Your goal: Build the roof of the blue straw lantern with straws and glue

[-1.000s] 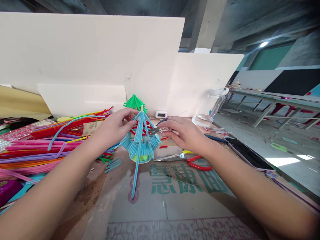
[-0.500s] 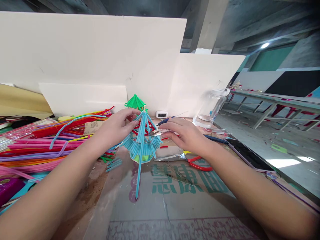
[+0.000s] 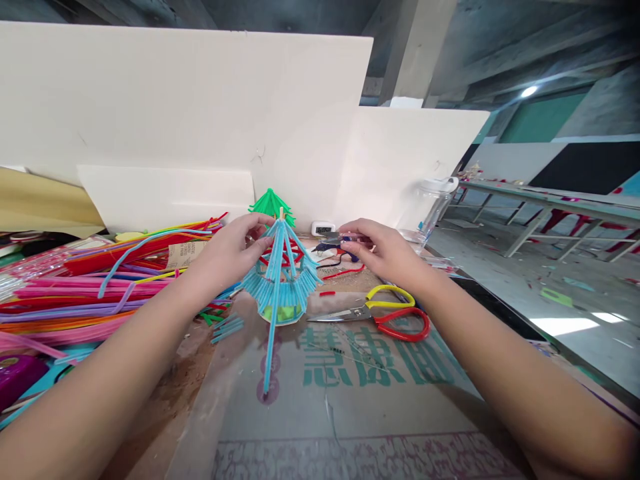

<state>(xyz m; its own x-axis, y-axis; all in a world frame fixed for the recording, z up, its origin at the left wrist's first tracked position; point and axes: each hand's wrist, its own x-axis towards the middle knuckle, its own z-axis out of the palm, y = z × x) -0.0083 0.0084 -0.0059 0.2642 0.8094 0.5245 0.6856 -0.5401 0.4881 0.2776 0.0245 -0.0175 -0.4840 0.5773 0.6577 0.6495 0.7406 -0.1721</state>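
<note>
A small umbrella-shaped model made of light blue pipe cleaners (image 3: 281, 280) stands on the cardboard sheet (image 3: 350, 393), with one long blue strand trailing toward me. My left hand (image 3: 227, 253) pinches the model near its tip. My right hand (image 3: 383, 252) is to the right of the tip, its fingers closed on a small dark blue tool (image 3: 336, 241) with a metal nose, held apart from the model. A green umbrella model (image 3: 271, 203) stands just behind.
A heap of coloured pipe cleaners (image 3: 100, 280) fills the left side. Red and yellow scissors (image 3: 387, 315) lie right of the model. A clear jar (image 3: 425, 210), a small digital clock (image 3: 323, 229) and white boards (image 3: 200, 113) stand at the back.
My right hand has pulled back from the model's side and risen toward the back right with the small tool, uncovering the scissors. My left hand stays at the tip.
</note>
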